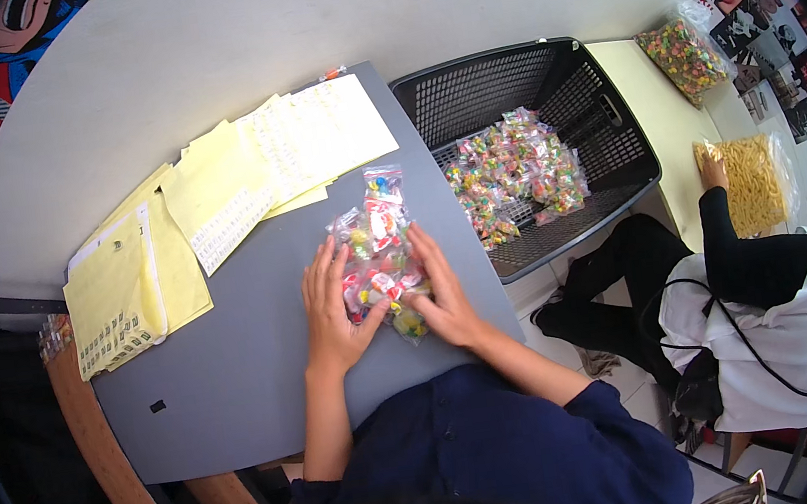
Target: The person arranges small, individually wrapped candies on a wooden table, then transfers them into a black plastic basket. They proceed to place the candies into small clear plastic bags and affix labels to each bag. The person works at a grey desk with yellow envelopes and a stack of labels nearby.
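Small clear zip bags of wrapped candies (386, 284) lie in a loose heap on the grey table (269, 389). My left hand (335, 309) cups the heap's left side, thumb resting on the bags. From the other side my right hand (447, 299) presses in, its thumb also on the plastic. The heap is gathered between both palms. One bag with a red seal strip (383, 186) sticks out at the far end, beyond my fingertips. My palms hide some of the lower bags.
Yellow printed sheets (220, 176) and a yellow envelope (120, 309) cover the table's far left. Right of the table stands a black perforated plastic basket (525, 71) holding several candy packs (514, 170). Beyond it, a seated person (759, 314) touches a bag of yellow snacks (751, 187).
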Action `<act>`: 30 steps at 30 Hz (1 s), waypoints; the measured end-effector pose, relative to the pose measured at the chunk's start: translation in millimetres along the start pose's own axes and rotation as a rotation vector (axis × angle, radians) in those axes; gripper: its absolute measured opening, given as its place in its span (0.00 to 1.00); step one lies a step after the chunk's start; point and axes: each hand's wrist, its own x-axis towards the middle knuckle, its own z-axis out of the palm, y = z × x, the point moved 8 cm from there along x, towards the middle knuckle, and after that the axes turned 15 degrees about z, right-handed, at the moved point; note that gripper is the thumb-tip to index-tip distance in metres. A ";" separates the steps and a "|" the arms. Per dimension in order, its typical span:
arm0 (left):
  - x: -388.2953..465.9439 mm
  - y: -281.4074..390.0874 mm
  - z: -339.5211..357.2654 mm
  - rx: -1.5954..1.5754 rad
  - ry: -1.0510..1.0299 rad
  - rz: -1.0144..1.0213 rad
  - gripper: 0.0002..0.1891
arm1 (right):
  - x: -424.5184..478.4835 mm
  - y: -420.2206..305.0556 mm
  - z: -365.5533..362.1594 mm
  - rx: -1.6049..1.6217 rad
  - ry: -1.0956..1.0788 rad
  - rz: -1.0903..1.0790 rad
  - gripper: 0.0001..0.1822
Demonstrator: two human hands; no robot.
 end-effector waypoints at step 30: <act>-41.5 -47.6 -15.3 0.489 0.496 -0.455 0.12 | 101.7 418.4 -354.9 -1.161 -0.096 1.282 0.40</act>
